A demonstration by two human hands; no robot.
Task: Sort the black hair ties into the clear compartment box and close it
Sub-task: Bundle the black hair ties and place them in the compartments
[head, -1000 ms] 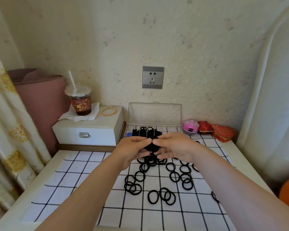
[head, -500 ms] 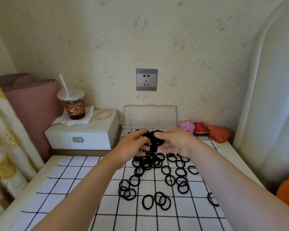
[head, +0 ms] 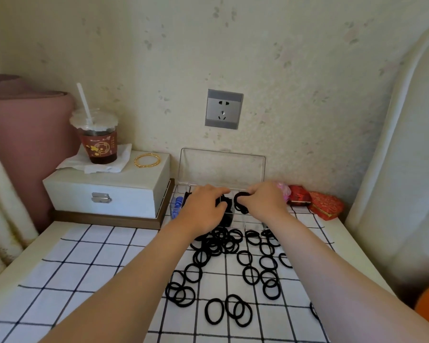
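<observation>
The clear compartment box [head: 223, 167] stands open against the wall, its lid upright. Both hands are over its compartments. My left hand [head: 203, 206] presses down on black hair ties in a middle compartment, fingers curled over them. My right hand [head: 263, 201] pinches a small bunch of black hair ties [head: 240, 203] just above the box. Several loose black hair ties [head: 233, 273] lie scattered on the checked cloth in front of the box. A blue item [head: 176, 205] sits in the box's left end.
A white jewellery box [head: 109, 191] at the left carries an iced drink with a straw [head: 98, 139] and a gold bangle [head: 147, 160]. Small pink and red trinket boxes [head: 312, 203] sit right of the clear box. A wall socket [head: 224, 108] is above.
Both hands moved forward from above the pile to over the open box, carrying the bunch of hair ties. The hands have parted slightly, the left pressing down into a compartment.
</observation>
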